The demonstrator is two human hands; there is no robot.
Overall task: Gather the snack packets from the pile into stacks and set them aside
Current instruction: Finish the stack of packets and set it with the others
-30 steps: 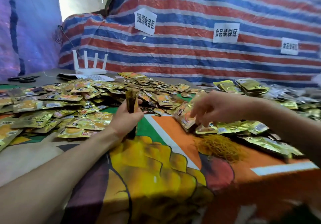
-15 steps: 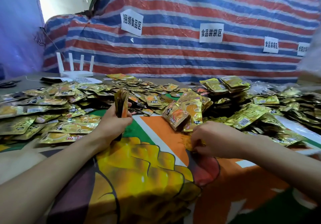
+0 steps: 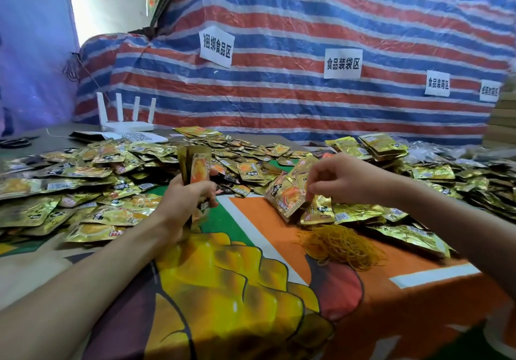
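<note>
1. The left hand (image 3: 184, 200) grips a small upright stack (image 3: 196, 165) of packets.
2. The right hand (image 3: 343, 178) pinches a loose packet (image 3: 286, 195) at the pile's edge.
3. A few finished stacks (image 3: 382, 144) sit far right; most of the pile (image 3: 92, 186) lies unsorted.

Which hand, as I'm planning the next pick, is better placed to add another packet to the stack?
Right. The right hand pinches a loose packet on the table; the left hand is occupied gripping the upright stack.
</note>
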